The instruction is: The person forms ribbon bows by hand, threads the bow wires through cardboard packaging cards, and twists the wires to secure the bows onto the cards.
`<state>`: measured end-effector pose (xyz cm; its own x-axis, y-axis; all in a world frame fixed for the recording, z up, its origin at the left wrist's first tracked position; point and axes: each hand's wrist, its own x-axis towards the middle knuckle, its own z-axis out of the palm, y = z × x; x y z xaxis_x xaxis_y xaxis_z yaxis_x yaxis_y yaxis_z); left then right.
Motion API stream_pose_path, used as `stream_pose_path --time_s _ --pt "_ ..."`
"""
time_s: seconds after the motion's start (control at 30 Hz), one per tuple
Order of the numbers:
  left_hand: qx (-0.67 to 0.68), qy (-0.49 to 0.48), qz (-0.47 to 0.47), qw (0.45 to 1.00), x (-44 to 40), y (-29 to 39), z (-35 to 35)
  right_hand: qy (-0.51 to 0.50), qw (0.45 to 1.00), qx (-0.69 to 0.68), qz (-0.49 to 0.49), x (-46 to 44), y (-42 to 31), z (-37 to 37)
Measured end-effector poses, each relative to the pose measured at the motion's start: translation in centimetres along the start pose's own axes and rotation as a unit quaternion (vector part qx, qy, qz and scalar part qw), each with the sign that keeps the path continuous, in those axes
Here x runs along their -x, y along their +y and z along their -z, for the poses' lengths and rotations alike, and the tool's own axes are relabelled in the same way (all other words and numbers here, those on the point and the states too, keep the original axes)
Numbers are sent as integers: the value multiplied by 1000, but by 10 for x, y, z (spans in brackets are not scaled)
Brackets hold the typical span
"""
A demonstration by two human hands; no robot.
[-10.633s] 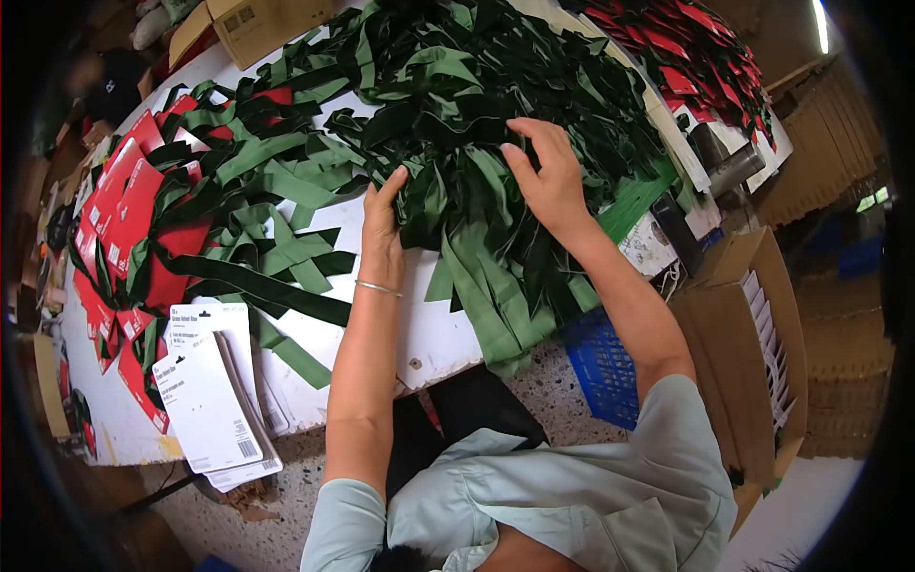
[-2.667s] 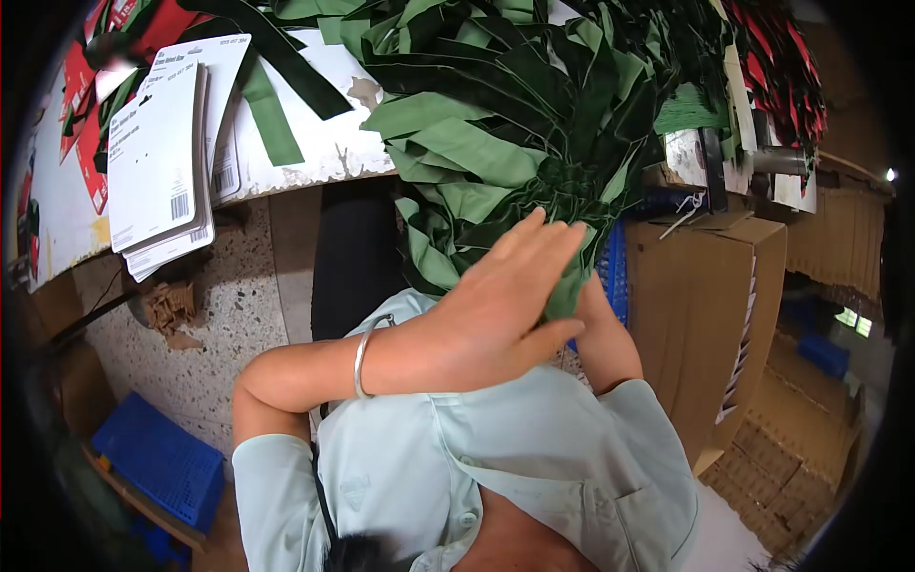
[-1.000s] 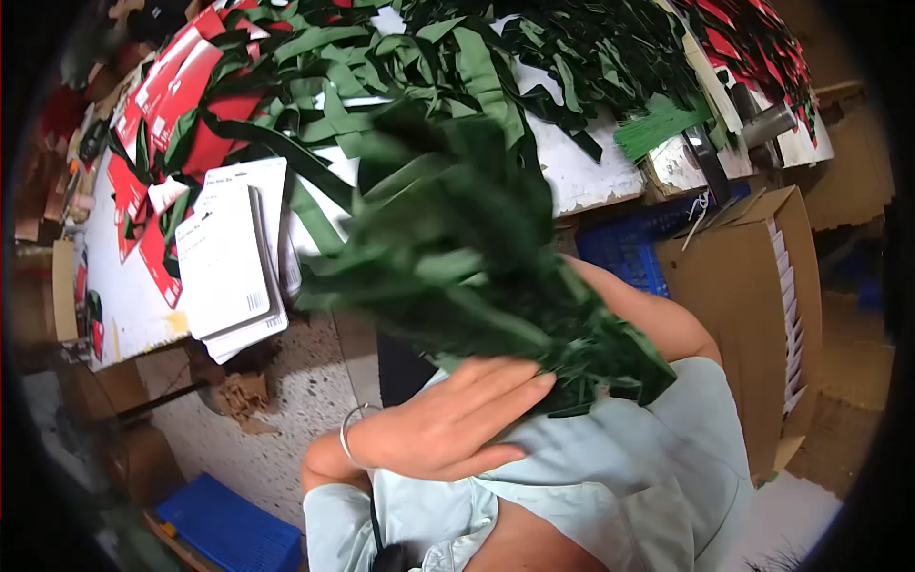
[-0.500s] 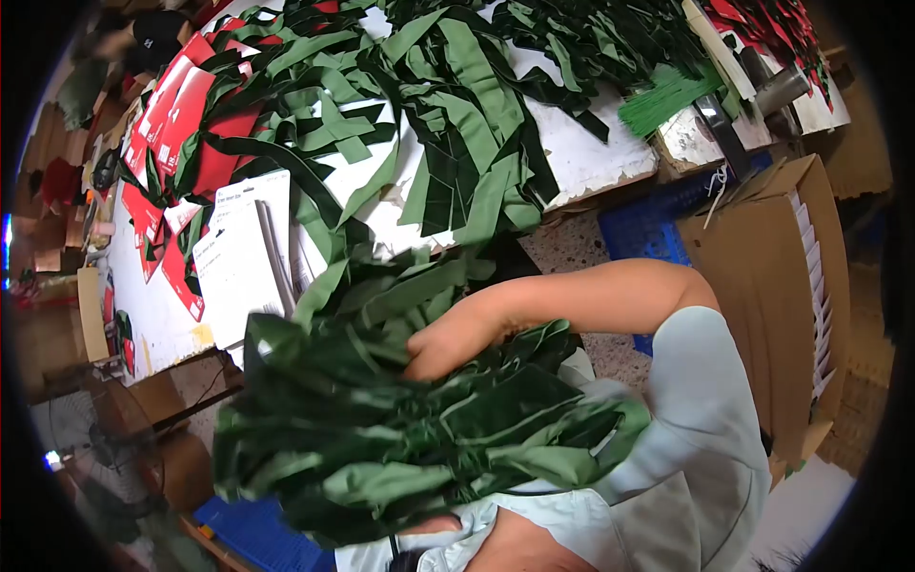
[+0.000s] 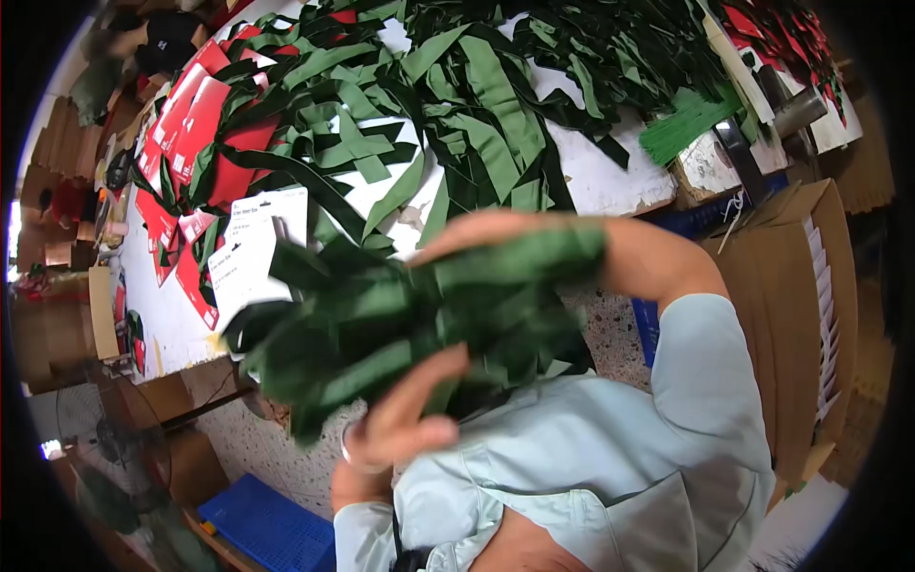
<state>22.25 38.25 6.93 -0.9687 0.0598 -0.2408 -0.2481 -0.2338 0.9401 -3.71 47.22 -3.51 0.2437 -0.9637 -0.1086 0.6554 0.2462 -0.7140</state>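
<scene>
A bulky bundle of green velvet ribbon loops (image 5: 381,324), blurred by motion, is held up in front of my chest. My right hand (image 5: 477,232) reaches over its far side and grips it; ribbon covers most of the fingers. On the near side, my left hand (image 5: 405,415) is against the bundle, thumb and fingers apart and smeared by motion. Just beyond the bundle, white printed cards (image 5: 250,270) lie on the table's left part. Many loose green ribbon strips (image 5: 491,95) are spread over the white tabletop (image 5: 610,176).
Red cards (image 5: 195,133) with green ribbon lie at the table's left. Green bristles (image 5: 688,124) stick out by a metal fixture at the right. An open cardboard box (image 5: 777,276) stands right of me. A fan (image 5: 105,429) and a blue crate (image 5: 272,524) are at lower left.
My left hand has come into view at the bundle's near side. My right hand has moved up to its far edge, and the bundle has turned and drawn together.
</scene>
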Motion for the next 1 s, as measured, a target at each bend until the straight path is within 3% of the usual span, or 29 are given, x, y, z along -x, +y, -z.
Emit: stream_pose_path --time_s 0.03,0.07,0.1,0.13,0.17,0.2,0.23,0.27,0.3,0.37,0.4,0.43,0.47,0.57,0.67,0.73,0.8,0.9,0.97,1.0 --pt "42 20 -98 994 -40 -5 0 36 992 92 74 -4 -4 31" --pt "34 12 -121 992 -78 -17 11 170 860 481 -30 -28 -45 28" --pt "20 70 -68 995 -105 -32 23 204 584 756 -213 -53 -86 26" --pt "31 95 -56 993 -134 -53 34 233 615 751 -55 -34 -106 49" --pt "49 118 -68 989 -153 -62 38 335 571 741 -112 -41 -127 67" --pt "84 119 -93 985 -164 -54 38 396 585 707 29 -21 -144 87" --pt "145 103 -81 981 -171 -48 44 461 536 707 5 -10 -160 98" --pt "154 108 -69 980 -177 -43 47 510 447 723 126 0 -160 90" --pt "163 114 -57 978 -180 -40 48 542 519 636 179 15 -156 35" --pt "178 118 -59 975 -184 -41 49 479 459 688 293 19 -126 11" --pt "187 114 -69 973 -185 -41 49 392 406 766 308 22 -110 -2" --pt "195 110 -79 971 -185 -42 49 405 456 721 328 14 -87 -9" --pt "196 112 -78 971 -183 -43 50 373 474 738 304 13 -69 -13" --pt "180 175 -120 960 -168 -36 48 411 495 719 263 13 -30 -2" --pt "16 241 -176 954 -144 -28 46 445 499 697 260 19 -25 7" --pt "-81 284 -199 934 -138 -34 50 409 535 695 252 23 -25 14" --pt "-128 298 -207 923 -138 -41 53 412 527 698 257 23 -28 11" --pt "-218 348 -208 888 -140 -44 53 408 517 712 245 27 -32 -3" --pt "-474 365 -296 744 -144 -43 56 413 411 778 237 29 -32 -18" --pt "-499 363 -302 726 -149 -45 62 412 411 778 237 29 -29 -15"
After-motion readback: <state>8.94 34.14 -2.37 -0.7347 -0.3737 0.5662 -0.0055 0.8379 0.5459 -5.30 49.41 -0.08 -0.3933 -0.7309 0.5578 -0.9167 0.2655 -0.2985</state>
